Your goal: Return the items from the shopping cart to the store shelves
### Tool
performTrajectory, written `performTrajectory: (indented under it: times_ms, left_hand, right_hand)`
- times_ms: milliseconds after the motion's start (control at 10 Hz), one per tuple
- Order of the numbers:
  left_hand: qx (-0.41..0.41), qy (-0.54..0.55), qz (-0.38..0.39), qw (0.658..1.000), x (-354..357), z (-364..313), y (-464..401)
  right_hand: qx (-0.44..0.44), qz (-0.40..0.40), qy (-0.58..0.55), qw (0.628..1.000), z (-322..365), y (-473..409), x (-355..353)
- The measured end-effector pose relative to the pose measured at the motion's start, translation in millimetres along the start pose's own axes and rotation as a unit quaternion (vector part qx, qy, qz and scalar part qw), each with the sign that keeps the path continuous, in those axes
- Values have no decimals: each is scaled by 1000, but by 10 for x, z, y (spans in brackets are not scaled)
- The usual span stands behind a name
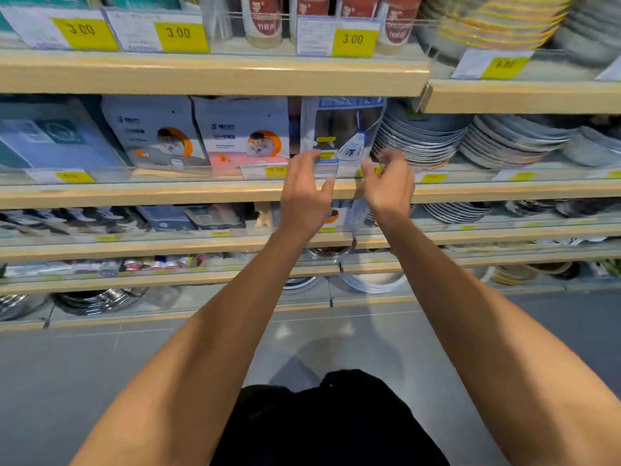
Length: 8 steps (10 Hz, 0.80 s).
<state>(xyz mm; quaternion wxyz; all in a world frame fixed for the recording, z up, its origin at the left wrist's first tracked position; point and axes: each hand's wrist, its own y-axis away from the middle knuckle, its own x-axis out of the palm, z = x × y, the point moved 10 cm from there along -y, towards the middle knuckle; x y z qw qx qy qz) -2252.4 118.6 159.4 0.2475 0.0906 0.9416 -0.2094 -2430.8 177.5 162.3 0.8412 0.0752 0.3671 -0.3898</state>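
A flat pale-blue packet [342, 129] with a clear window stands upright on the second shelf [168, 193], between grey boxed packs and stacked plates. My left hand [304, 193] is just in front of the packet's lower left, fingers spread, holding nothing. My right hand [389, 183] is at its lower right, fingers curled loosely and apart, also holding nothing. Both hands hover at the shelf's front lip, close to the packet; whether they touch it is unclear. No shopping cart is in view.
Grey packs with an orange circle [158, 136] [248, 136] stand left of the packet. Stacks of grey plates [423, 139] sit right of it. Bottles [265, 18] line the top shelf. Lower shelves hold more plates and metal bowls [97, 301]. Grey floor lies below.
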Motion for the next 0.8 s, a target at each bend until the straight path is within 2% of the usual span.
performTrajectory:
  times_ms: [100, 200, 300, 500, 600, 700, 800]
  left_hand:
    - [-55, 7, -51, 997, 78, -26, -39]
    - [-98, -13, -77, 992, 115, -62, -66]
    - [-164, -4, -70, 984, 138, 0, -84]
    - [-212, 1, 35, 977, 219, 64, -76]
    - [-225, -6, 64, 972, 224, 12, -66]
    - [-217, -22, 48, 975, 136, 21, -1]
    - [-256, 14, 73, 964, -33, 134, 282]
  right_hand:
    - [-17, 70, -12, 997, -80, -133, 78]
    - [2, 175, -92, 980, -160, -242, 325]
    - [-3, 207, -153, 966, -441, -436, 610]
    - [-20, 245, -150, 958, -554, -488, 651]
    - [-43, 238, -130, 962, -363, -418, 469]
    - [-71, 154, -112, 979, -139, -222, 23]
    - [-140, 142, -127, 972, -8, 34, -77]
